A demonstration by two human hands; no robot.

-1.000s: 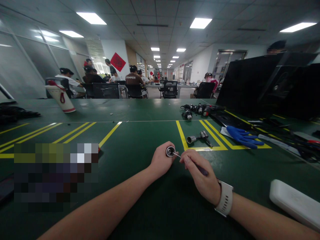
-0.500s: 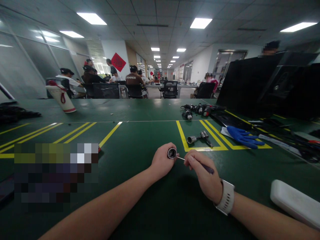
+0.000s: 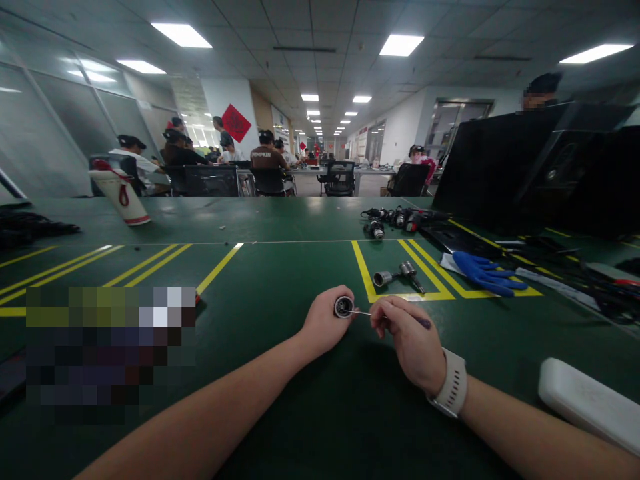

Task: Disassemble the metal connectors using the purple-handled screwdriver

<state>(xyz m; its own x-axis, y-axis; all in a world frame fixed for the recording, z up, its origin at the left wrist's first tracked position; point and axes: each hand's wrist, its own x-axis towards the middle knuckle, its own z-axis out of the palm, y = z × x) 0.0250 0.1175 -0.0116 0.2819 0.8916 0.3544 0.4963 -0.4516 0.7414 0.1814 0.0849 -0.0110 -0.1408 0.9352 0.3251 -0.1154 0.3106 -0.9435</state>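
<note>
We're looking down a long green bench (image 3: 290, 263), marked into bays with yellow tape (image 3: 361, 270), and right at the middle of it sits the action. Our left hand (image 3: 323, 320) has its fingers curled closed around a round metal part (image 3: 343, 307), open mouth facing us. Our right hand (image 3: 413, 343) pinches a thin-shafted tool (image 3: 362, 313), fingers bent shut on it, the tip right at that mouth; whether it touches inside is too small for us to tell. A pale watch (image 3: 453, 385) circles the right wrist.

Just beyond, two metal pieces (image 3: 409, 269) lie inside a taped bay, a blue glove (image 3: 483, 273) sprawls over the tape to their right, and dark metal gear (image 3: 377, 230) clusters farther back. We've a white case (image 3: 590, 403) at lower right, a pale cup (image 3: 121, 199) at far left, and a pixelated patch hiding what's below it.

Out in the room, seated people (image 3: 270, 159) work at far desks (image 3: 313, 172), a red diamond (image 3: 236, 124) brightens the wall, and ceiling lights (image 3: 182, 35) run into the distance.
</note>
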